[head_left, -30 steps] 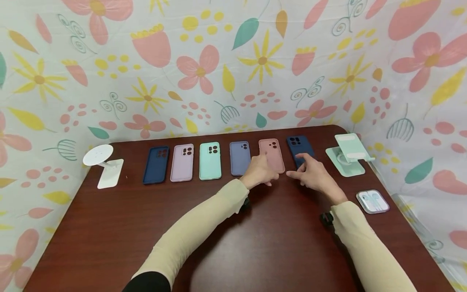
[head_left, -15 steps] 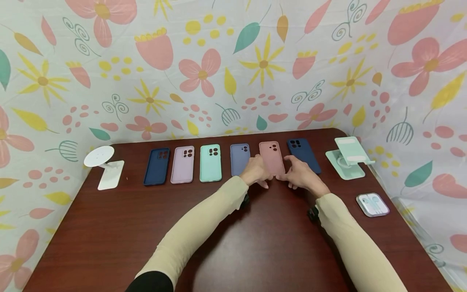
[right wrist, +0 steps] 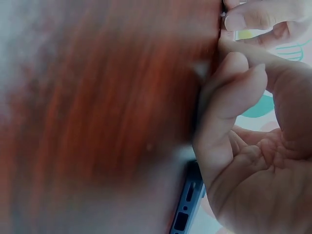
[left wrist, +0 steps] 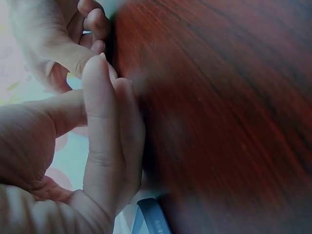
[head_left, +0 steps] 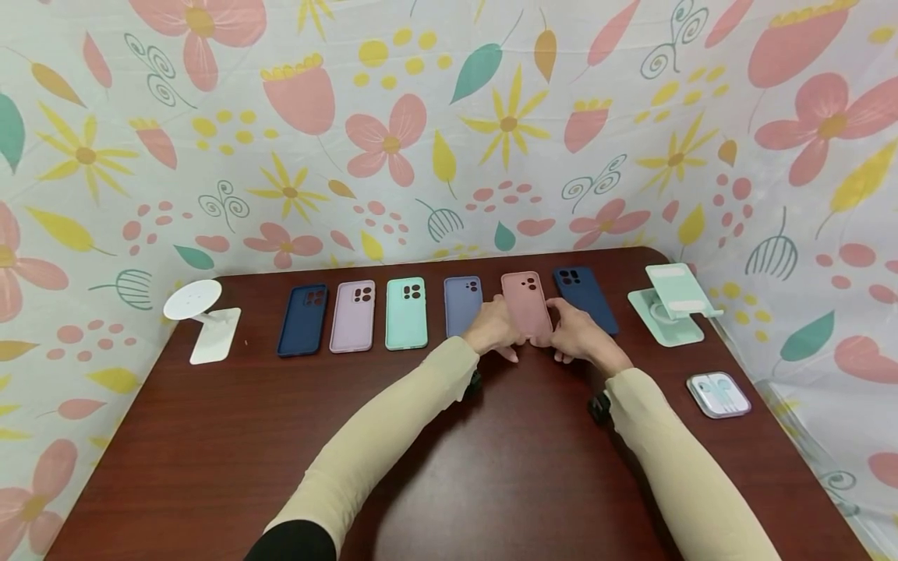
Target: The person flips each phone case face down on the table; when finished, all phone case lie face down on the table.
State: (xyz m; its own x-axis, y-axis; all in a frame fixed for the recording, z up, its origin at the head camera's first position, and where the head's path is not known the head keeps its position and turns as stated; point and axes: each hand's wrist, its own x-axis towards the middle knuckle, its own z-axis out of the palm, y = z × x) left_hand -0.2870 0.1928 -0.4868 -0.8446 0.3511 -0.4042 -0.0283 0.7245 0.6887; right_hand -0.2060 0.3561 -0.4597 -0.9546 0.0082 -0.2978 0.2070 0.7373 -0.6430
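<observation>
A pink phone case [head_left: 528, 302] lies back side up in a row at the back of the table, its camera cutouts at the far end. My left hand [head_left: 496, 324] holds its left side near the lower end. From the right, my right hand [head_left: 577, 330] grips the same case, thumb by the near edge and index finger along the side. In the left wrist view, the left fingers [left wrist: 102, 126] hide the case. Curled right fingers [right wrist: 229, 97] show in the right wrist view, with the end of a dark blue phone case [right wrist: 187, 204] below them.
Left of the hands lie blue-violet [head_left: 461, 300], mint [head_left: 405, 313], lilac [head_left: 352, 315] and navy [head_left: 302, 319] phone cases. Another navy case [head_left: 588, 298] sits right. A white stand [head_left: 214, 336], mint phone stand [head_left: 666, 319] and boxed earphones [head_left: 719, 394] flank them.
My right hand has moved left from over the right navy case to the pink case. My left hand has drawn back slightly to its lower side. The pink case has shifted slightly.
</observation>
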